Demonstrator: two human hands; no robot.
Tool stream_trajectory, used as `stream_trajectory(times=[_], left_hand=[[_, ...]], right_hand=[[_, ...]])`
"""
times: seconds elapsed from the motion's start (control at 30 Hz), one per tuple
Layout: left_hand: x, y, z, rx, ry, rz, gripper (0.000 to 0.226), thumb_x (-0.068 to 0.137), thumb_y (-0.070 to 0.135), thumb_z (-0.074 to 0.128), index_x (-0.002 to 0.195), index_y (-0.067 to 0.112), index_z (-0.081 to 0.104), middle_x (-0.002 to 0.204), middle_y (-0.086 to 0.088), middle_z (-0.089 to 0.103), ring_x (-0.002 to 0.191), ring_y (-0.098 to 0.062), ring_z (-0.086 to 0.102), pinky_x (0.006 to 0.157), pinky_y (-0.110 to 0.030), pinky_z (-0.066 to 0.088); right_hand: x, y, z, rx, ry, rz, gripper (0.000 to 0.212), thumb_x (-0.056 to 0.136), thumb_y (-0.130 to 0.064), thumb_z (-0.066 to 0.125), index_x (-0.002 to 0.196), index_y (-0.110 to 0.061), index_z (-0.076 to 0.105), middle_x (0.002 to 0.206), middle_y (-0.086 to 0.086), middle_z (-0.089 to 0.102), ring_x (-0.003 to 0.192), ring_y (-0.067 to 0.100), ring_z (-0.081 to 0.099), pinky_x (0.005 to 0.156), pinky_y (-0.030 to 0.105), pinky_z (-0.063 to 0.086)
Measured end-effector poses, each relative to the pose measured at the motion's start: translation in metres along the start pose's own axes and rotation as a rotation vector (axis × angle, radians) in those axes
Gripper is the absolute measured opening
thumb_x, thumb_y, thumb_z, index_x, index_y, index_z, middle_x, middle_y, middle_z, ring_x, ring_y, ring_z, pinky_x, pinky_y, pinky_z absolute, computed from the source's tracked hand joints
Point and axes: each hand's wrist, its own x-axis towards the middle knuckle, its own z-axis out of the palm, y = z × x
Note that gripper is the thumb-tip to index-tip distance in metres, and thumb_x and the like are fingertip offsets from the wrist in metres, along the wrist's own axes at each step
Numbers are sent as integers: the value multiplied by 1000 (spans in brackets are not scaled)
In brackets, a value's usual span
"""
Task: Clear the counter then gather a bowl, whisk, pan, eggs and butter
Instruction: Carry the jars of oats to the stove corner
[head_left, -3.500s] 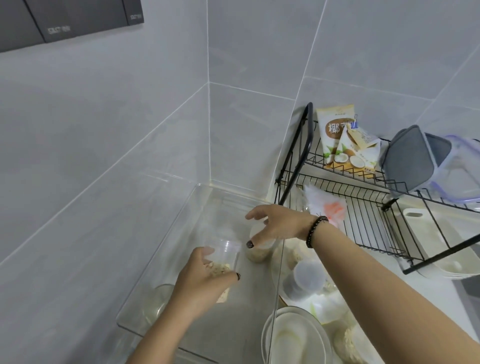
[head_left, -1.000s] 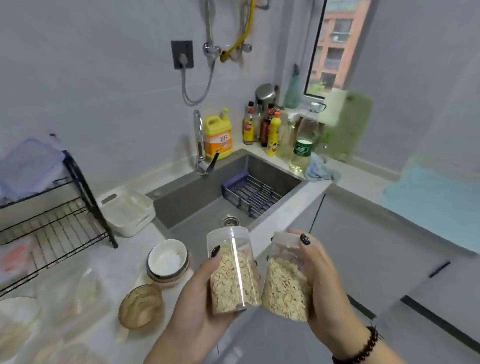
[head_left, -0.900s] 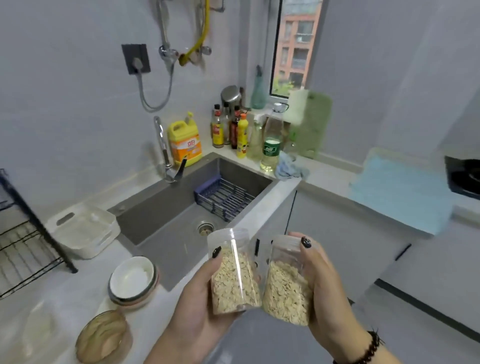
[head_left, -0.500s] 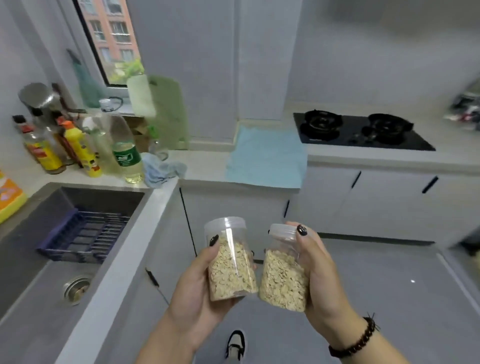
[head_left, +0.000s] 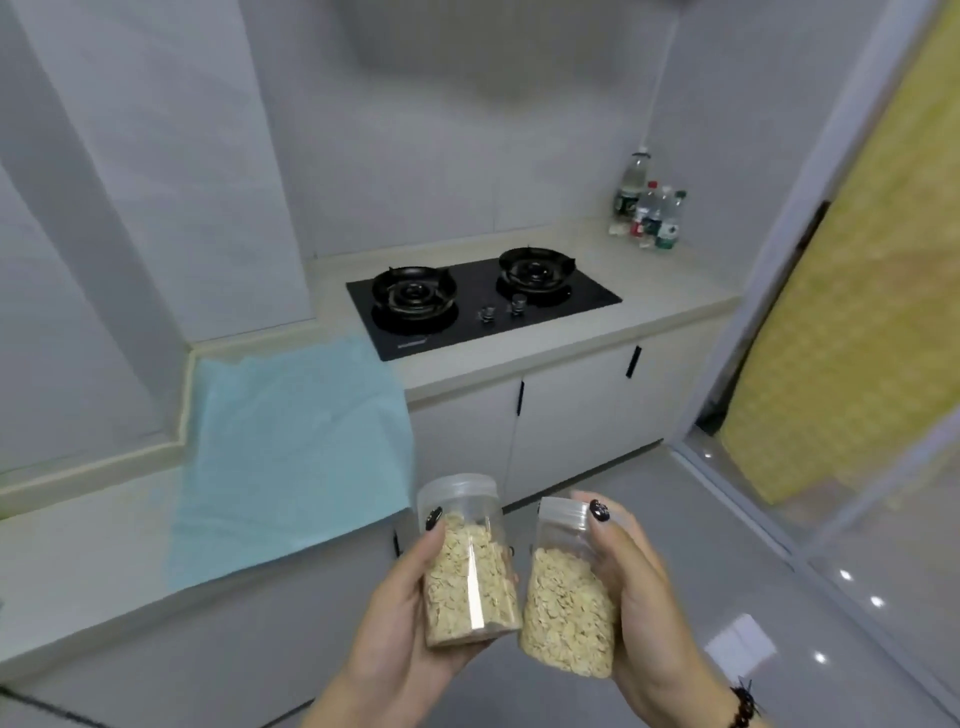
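- Pale counter (head_left: 670, 296) runs along the back wall and round the corner, none of the bowl, whisk, pan, eggs or butter in view
- Blue cloth (head_left: 291, 441) draped over the counter edge, just left of the black two-burner gas hob (head_left: 480, 306)
- Cluster of plastic bottles (head_left: 647, 213) at the far right end
- Left hand (head_left: 410, 608) wrapped round a clear lidded jar of oat flakes (head_left: 467, 561); right hand (head_left: 634, 597) clasping the second oat jar (head_left: 569, 587), thumb up on its lid
- Jars carried over open floor, almost touching: my worry is a knock between them or a slack one-handed hold dropping one, flakes everywhere
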Motion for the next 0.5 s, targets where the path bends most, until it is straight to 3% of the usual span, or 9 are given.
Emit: stream_trajectory(times=[0.1,0.27,0.5], left_hand=[[44,4,28,50,-32,-63,59,68,39,61,113,1,65,99,-23,69,79,-32,67,73,-41,48],[110,3,77,110,-84,-151,59,69,38,61,114,0,65,100,-24,69,85,-34,64,76,-41,48],[207,0,154,149,-104,-194,55,70,39,60,111,2,65,96,-22,69,81,-33,64,71,-40,49]], right_hand=[[28,-12,-21,51,109,-22,47,74,-36,57,116,-14,59,88,12,70,72,24,66,66,39,53],[75,-40,-63,68,238,-55,48,73,-37,58,115,-16,60,93,14,71,78,27,67,70,42,52],[168,-86,-130,108,286,-63,49,73,-39,59,116,-17,60,99,15,70,86,32,64,78,48,50]])
